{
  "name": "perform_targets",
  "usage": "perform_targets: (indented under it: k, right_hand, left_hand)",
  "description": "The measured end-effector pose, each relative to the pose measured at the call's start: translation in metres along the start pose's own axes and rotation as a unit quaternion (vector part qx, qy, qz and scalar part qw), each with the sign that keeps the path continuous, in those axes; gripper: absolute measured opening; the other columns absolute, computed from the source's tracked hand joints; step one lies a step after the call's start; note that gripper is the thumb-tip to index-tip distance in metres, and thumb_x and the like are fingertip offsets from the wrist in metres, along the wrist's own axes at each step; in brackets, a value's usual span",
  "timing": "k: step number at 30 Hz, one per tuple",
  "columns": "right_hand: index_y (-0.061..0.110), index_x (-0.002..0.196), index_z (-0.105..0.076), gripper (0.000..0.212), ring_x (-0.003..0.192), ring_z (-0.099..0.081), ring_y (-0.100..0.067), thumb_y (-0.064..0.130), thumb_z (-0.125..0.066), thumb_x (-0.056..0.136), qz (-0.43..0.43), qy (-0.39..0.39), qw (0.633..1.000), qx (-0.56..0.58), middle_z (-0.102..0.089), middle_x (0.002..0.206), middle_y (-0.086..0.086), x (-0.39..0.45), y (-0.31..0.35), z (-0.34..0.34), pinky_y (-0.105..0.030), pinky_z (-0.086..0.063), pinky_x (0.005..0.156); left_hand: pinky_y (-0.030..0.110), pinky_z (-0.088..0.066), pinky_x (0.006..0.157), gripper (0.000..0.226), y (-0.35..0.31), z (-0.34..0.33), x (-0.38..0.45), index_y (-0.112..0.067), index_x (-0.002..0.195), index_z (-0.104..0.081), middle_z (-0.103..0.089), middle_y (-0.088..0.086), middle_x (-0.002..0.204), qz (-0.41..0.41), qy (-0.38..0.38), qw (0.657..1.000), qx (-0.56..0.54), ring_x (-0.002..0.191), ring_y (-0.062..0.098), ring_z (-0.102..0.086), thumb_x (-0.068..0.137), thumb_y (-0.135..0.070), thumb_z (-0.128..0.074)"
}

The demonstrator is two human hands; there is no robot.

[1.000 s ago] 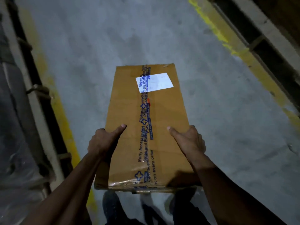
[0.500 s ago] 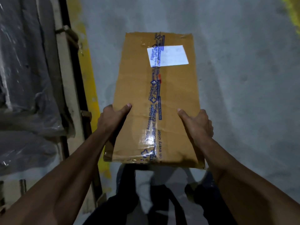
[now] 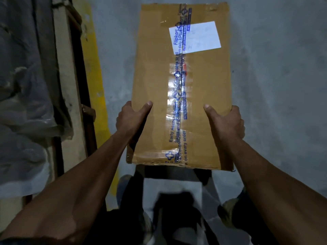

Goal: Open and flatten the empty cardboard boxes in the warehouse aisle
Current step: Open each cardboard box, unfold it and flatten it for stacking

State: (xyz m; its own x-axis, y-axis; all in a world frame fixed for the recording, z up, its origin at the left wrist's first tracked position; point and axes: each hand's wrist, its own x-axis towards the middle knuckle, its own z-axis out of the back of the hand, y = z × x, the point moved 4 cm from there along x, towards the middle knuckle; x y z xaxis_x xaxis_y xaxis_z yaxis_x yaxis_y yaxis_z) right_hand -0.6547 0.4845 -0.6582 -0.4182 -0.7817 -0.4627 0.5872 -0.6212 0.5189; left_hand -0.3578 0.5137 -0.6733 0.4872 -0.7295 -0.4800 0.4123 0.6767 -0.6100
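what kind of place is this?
Likely a warehouse aisle: bare concrete floor, a yellow floor line along plastic-wrapped goods on the left, and a taped shipping box being carried.

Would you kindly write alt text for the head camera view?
Two bare hands hold a taped brown cardboard box by its long sides above a grey concrete floor, left hand and right hand with thumbs on top. A white label sits near its far end; a yellow floor line runs alongside.
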Motion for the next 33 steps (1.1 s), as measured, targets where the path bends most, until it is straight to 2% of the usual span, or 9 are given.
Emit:
perform_targets:
  k: [2, 6, 8, 11, 15, 20, 23, 27, 33]
  right_hand:
    - [0.018, 0.137, -0.043, 0.082, 0.118, -0.055, -0.035, 0.073, -0.063, 0.079, 0.008, -0.003, 1.000, 0.000, -0.058, 0.132, -0.010, 0.000, -0.003, -0.001, -0.043, -0.041, 0.092]
    - [0.026, 0.153, -0.020, 0.087, 0.128, -0.048, -0.039, 0.067, -0.058, 0.087, 0.059, -0.001, 0.998, -0.015, -0.048, 0.145, -0.013, -0.015, -0.003, 0.002, -0.050, -0.040, 0.102]
    - [0.032, 0.155, -0.013, 0.083, 0.130, -0.046, -0.041, 0.063, -0.056, 0.091, 0.092, 0.011, 0.994, -0.052, -0.040, 0.149, -0.014, -0.028, -0.006, 0.003, -0.050, -0.039, 0.102]
    - [0.035, 0.156, -0.015, 0.083, 0.131, -0.043, -0.041, 0.063, -0.056, 0.090, 0.128, 0.053, 0.983, -0.124, -0.030, 0.152, -0.015, -0.054, -0.020, 0.006, -0.050, -0.039, 0.102]
    - [0.036, 0.157, -0.010, 0.102, 0.137, -0.036, -0.040, 0.071, -0.065, 0.078, 0.142, 0.122, 0.964, -0.190, -0.021, 0.154, -0.014, -0.083, -0.048, 0.014, -0.055, -0.037, 0.105]
    - [0.036, 0.157, 0.003, 0.127, 0.138, -0.032, -0.040, 0.071, -0.077, 0.065, 0.133, 0.144, 0.959, -0.206, -0.012, 0.154, -0.014, -0.106, -0.077, 0.009, -0.056, -0.038, 0.107]
    - [0.037, 0.156, 0.001, 0.124, 0.133, -0.035, -0.039, 0.055, -0.085, 0.068, 0.128, 0.102, 0.967, -0.198, -0.017, 0.148, -0.014, -0.105, -0.079, 0.002, -0.054, -0.040, 0.103]
    - [0.036, 0.155, -0.011, 0.119, 0.126, -0.041, -0.041, 0.041, -0.091, 0.067, 0.112, 0.073, 0.979, -0.154, -0.027, 0.140, -0.017, -0.103, -0.076, -0.003, -0.052, -0.042, 0.104]
    - [0.039, 0.154, -0.018, 0.111, 0.122, -0.043, -0.044, 0.046, -0.089, 0.069, 0.114, 0.056, 0.983, -0.131, -0.031, 0.137, -0.018, -0.107, -0.048, 0.032, -0.048, -0.042, 0.101]
  left_hand:
    - [0.045, -0.048, 0.098, 0.073, 0.002, -0.004, -0.001, -0.022, 0.134, -0.050, -0.064, 0.003, 0.126, -0.016, -0.004, 1.000, 0.017, 0.115, 0.031, -0.060, 0.081, -0.072, -0.056]
    - [0.044, -0.041, 0.104, 0.088, 0.001, -0.002, -0.018, -0.023, 0.158, -0.004, -0.046, 0.014, 0.149, -0.101, 0.008, 0.995, 0.007, 0.130, 0.037, -0.049, 0.094, -0.055, -0.056]
    - [0.044, -0.038, 0.105, 0.083, 0.002, -0.001, -0.031, -0.024, 0.158, -0.002, -0.036, 0.015, 0.155, -0.163, 0.019, 0.985, 0.057, 0.134, 0.036, -0.045, 0.097, -0.048, -0.054]
    - [0.047, -0.037, 0.106, 0.076, 0.019, 0.000, -0.056, -0.027, 0.158, -0.012, -0.027, 0.020, 0.153, -0.177, 0.063, 0.971, 0.145, 0.132, 0.041, -0.043, 0.097, -0.053, -0.050]
    - [0.045, -0.034, 0.112, 0.106, 0.046, 0.006, -0.091, -0.031, 0.158, -0.003, -0.016, 0.019, 0.156, -0.156, 0.152, 0.961, 0.174, 0.137, 0.041, -0.038, 0.079, -0.073, -0.059]
    - [0.039, -0.028, 0.116, 0.127, 0.066, 0.006, -0.109, -0.034, 0.158, 0.005, -0.003, 0.019, 0.158, -0.169, 0.184, 0.954, 0.165, 0.141, 0.041, -0.034, 0.070, -0.048, -0.086]
    - [0.042, -0.035, 0.111, 0.123, 0.066, 0.002, -0.104, -0.038, 0.157, -0.001, -0.012, 0.022, 0.157, -0.173, 0.158, 0.961, 0.146, 0.134, 0.043, -0.042, 0.070, -0.036, -0.088]
    - [0.041, -0.043, 0.098, 0.118, 0.062, 0.002, -0.103, -0.037, 0.158, -0.007, -0.040, 0.023, 0.138, -0.183, 0.125, 0.960, 0.172, 0.121, 0.042, -0.050, 0.071, -0.041, -0.088]
    - [0.040, -0.047, 0.093, 0.111, 0.027, 0.031, -0.104, -0.027, 0.157, -0.022, -0.057, 0.016, 0.137, -0.223, 0.101, 0.954, 0.171, 0.122, 0.036, -0.055, 0.069, -0.055, -0.083]
